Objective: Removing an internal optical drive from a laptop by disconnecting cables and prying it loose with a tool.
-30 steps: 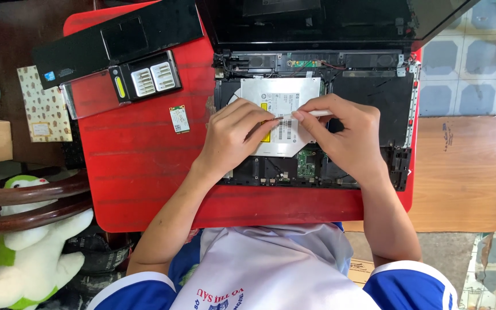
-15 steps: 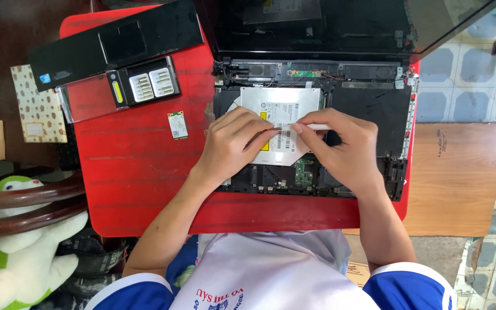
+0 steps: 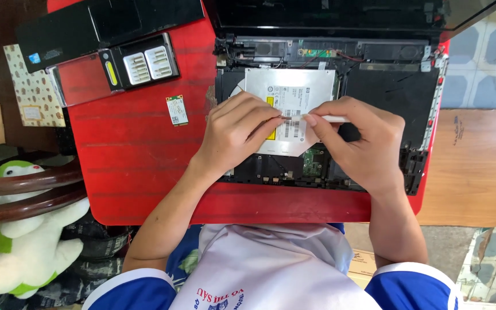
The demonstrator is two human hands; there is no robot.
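Note:
An opened black laptop (image 3: pixel 397 92) lies on a red table (image 3: pixel 139 155), its insides showing. A silver optical drive (image 3: pixel 291 95) with a white label rests on the laptop's chassis. My right hand (image 3: pixel 363 140) grips a thin white-handled tool (image 3: pixel 317 117) whose tip points left over the drive. My left hand (image 3: pixel 239 132) rests on the drive's left part, fingertips pinched close to the tool's tip. What the left fingers pinch is too small to tell.
A black laptop cover panel (image 3: pixel 107 20) and a battery pack (image 3: pixel 116 72) lie at the table's far left. A small green circuit card (image 3: pixel 177 110) sits beside the laptop. A plush toy (image 3: pixel 24 247) and a wooden chair back (image 3: pixel 24 195) stand to the left, and a wooden board (image 3: pixel 472 166) to the right.
Both hands stay over the drive; the right hand with the tool has shifted slightly. The view has moved a little.

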